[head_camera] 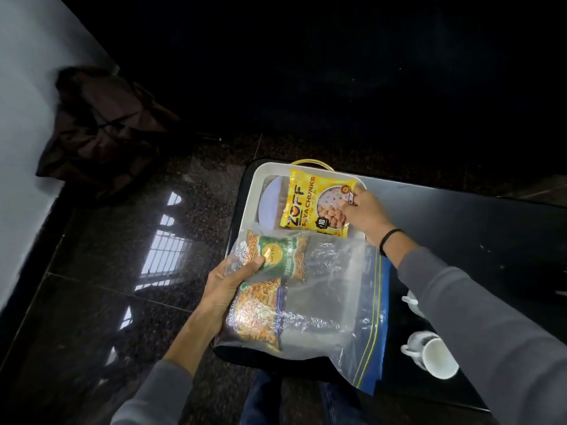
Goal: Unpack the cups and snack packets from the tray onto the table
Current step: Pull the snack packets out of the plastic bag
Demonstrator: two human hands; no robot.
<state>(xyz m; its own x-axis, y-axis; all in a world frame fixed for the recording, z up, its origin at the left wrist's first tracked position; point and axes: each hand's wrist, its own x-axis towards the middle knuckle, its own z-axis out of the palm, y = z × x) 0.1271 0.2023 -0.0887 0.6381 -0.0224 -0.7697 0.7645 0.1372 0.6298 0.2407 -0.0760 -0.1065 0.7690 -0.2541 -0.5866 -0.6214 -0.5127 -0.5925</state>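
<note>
A white tray [248,204] with a gold handle lies on the left end of the black table [460,216]. My right hand [365,214] grips a yellow soya chunks packet [310,199] by its right edge, above the tray. My left hand [228,291] holds a clear zip bag [331,302] by its closed end, over the tray's near part. Inside the bag are a green-labelled snack packet [283,256] and an orange snack packet [257,311]. A white cup [435,357] lies tilted on the table under my right sleeve; another cup [411,302] is mostly hidden behind it.
A round white plate [271,200] lies in the tray, partly under the yellow packet. A dark bag [101,130] slumps on the glossy floor at the left, against a white wall. My knees show below the table's near edge.
</note>
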